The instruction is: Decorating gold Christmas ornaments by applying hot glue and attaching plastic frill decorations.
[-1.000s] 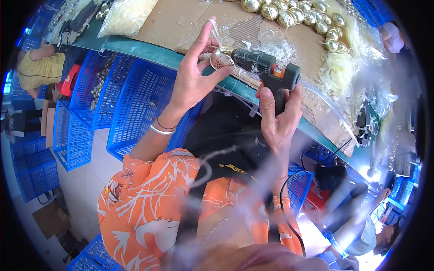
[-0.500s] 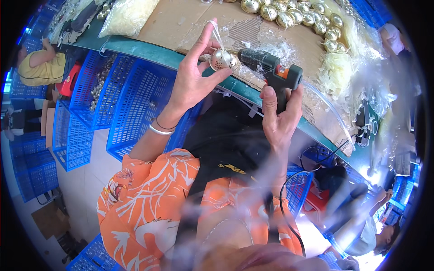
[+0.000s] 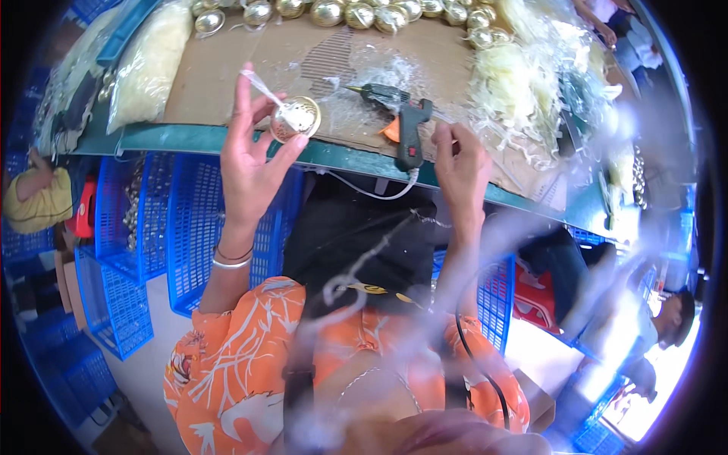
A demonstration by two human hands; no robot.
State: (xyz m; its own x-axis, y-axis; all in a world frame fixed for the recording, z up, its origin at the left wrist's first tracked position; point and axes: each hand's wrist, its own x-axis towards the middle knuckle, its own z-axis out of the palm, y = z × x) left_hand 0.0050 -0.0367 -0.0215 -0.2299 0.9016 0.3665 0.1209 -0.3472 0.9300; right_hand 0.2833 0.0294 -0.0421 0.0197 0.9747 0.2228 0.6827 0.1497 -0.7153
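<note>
Between the thumb and fingers of my left hand (image 3: 254, 163) is a small hollow metal ball ornament (image 3: 279, 130) with pierced holes. Its round gold rim faces up, and something white shows inside. A white ribbon (image 3: 262, 85) runs from the ornament up to my raised index fingertip. Lying on the cardboard, to the right of the ornament, is a black glue gun (image 3: 410, 133) with an orange trigger, nozzle pointing left. My right hand (image 3: 462, 167) is just right of its handle, apart from it, fingers curled in. What those fingers hold, if anything, is hidden.
Gold balls (image 3: 360, 15) line the far side of the cardboard (image 3: 227, 61). Pale stringy material (image 3: 504, 91) is heaped at right. A clear bag (image 3: 152, 64) lies at left. Blue crates (image 3: 193, 235) stand below the green table edge (image 3: 182, 139). Other people sit at both sides.
The glue gun has left my right hand and now lies on the cardboard. My left hand has tilted the ornament, so its rim and inside show. The whole view has shifted.
</note>
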